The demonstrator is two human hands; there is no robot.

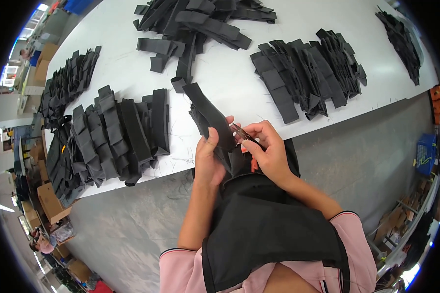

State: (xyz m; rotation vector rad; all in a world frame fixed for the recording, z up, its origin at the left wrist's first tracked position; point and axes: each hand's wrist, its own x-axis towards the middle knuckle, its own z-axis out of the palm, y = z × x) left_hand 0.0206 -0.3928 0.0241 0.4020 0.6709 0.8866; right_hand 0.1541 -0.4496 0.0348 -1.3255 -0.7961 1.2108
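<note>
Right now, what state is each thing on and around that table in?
Black fabric strip: held up, pinched in the left hand.
Small snips: held in the right hand, tips at the strip's edge.
Fabric stacks: lying fanned in rows.
Far pile: loose, jumbled.
White table: littered with threads.

Pink short sleeves (349, 234) with dark trim, black apron (269, 229), bare forearms.

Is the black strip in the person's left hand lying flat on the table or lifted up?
Lifted: the left hand holds the black strip above the table edge.
</note>
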